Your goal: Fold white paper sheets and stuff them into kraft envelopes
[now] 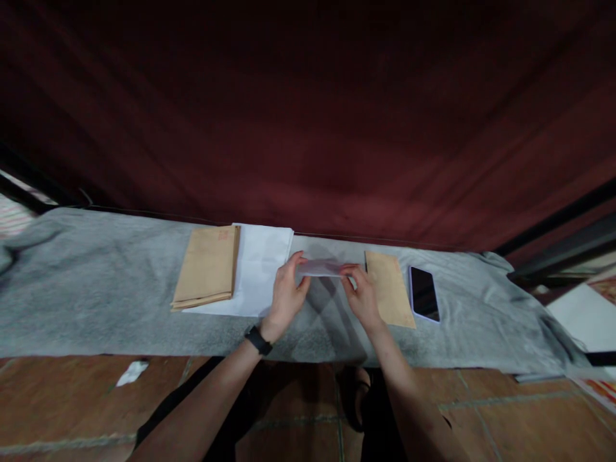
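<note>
Between my two hands is a narrow folded sheet of white paper [323,267], held level above the grey cloth. My left hand [289,290], with a dark band on its wrist, pinches the left end. The right end is gripped between the thumb and fingers of my right hand [362,295]. Left of my left hand lie white paper sheets [264,269], partly under a stack of brown envelopes [206,264]. Close beside my right hand, a single brown envelope [392,289] rests flat, its left edge partly hidden by the hand.
A phone [424,294] with a dark screen lies right of the single envelope. Grey cloth [110,282] covers the long bench. Behind it hangs a dark red curtain [308,128]. A crumpled white tissue [132,373] is on the tiled floor [67,410].
</note>
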A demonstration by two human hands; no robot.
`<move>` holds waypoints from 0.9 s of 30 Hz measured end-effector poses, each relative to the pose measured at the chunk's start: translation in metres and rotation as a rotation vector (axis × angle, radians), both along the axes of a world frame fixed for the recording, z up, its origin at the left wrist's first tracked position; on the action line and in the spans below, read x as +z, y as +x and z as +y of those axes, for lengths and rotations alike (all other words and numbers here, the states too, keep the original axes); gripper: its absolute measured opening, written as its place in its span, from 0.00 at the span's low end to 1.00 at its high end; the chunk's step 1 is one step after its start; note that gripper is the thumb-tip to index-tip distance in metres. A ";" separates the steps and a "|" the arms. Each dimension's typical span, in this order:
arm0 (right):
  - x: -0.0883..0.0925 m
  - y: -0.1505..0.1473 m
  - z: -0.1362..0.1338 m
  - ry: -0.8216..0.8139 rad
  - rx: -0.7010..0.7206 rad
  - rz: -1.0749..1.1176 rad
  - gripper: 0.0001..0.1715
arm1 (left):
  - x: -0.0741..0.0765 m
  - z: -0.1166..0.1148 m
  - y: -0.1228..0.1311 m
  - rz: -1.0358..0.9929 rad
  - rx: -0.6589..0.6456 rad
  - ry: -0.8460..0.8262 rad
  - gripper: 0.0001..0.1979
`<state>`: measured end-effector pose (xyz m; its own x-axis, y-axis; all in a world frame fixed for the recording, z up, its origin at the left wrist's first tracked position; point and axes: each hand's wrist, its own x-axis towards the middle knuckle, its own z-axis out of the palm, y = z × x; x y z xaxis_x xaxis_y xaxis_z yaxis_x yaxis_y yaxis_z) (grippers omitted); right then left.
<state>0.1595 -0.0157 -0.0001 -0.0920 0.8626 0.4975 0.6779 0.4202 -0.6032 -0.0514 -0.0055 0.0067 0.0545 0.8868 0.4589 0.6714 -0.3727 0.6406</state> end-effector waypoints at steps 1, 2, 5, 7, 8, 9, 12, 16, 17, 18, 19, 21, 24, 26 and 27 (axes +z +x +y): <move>0.001 0.000 -0.003 0.020 0.031 -0.025 0.14 | 0.003 0.000 -0.003 0.037 -0.013 0.027 0.25; 0.002 0.000 -0.006 0.024 0.056 -0.061 0.14 | 0.004 -0.001 -0.005 0.097 -0.041 0.041 0.22; 0.002 0.003 -0.015 -0.057 0.095 -0.210 0.11 | 0.001 -0.006 -0.010 0.322 -0.203 0.036 0.17; 0.003 0.005 -0.022 -0.147 0.124 -0.310 0.12 | -0.005 -0.012 -0.011 0.449 -0.320 0.017 0.16; 0.004 0.007 -0.025 -0.189 0.145 -0.352 0.12 | -0.009 -0.015 -0.010 0.499 -0.372 0.003 0.15; 0.006 0.008 -0.029 -0.227 0.167 -0.385 0.13 | -0.011 -0.019 -0.009 0.539 -0.418 -0.012 0.15; 0.010 0.012 -0.034 -0.314 0.223 -0.436 0.15 | -0.016 -0.027 -0.006 0.599 -0.490 -0.065 0.16; 0.001 0.007 -0.031 -0.299 0.162 -0.418 0.19 | -0.017 -0.029 -0.006 0.585 -0.498 -0.111 0.21; -0.005 0.004 -0.029 -0.274 0.118 -0.413 0.21 | -0.017 -0.028 -0.006 0.577 -0.501 -0.120 0.22; -0.011 0.000 -0.027 -0.248 0.080 -0.417 0.23 | -0.017 -0.027 -0.006 0.570 -0.505 -0.129 0.23; -0.019 -0.004 -0.026 -0.226 0.062 -0.434 0.24 | -0.018 -0.027 -0.005 0.563 -0.509 -0.137 0.23; -0.033 -0.012 -0.024 -0.197 0.073 -0.494 0.27 | -0.022 -0.027 -0.001 0.547 -0.504 -0.150 0.26; -0.049 -0.022 -0.026 -0.178 0.073 -0.565 0.29 | -0.034 -0.030 0.009 0.552 -0.428 -0.164 0.30; -0.056 -0.025 -0.028 -0.169 0.055 -0.591 0.29 | -0.043 -0.033 0.014 0.593 -0.355 -0.150 0.30; -0.057 -0.026 -0.029 -0.164 0.043 -0.599 0.29 | -0.047 -0.034 0.016 0.615 -0.325 -0.135 0.29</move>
<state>0.1336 -0.0447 -0.0576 -0.3500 0.9129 0.2100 0.9032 0.3883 -0.1828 -0.0355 -0.0398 -0.0398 0.5403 0.8285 0.1472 0.7943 -0.5599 0.2356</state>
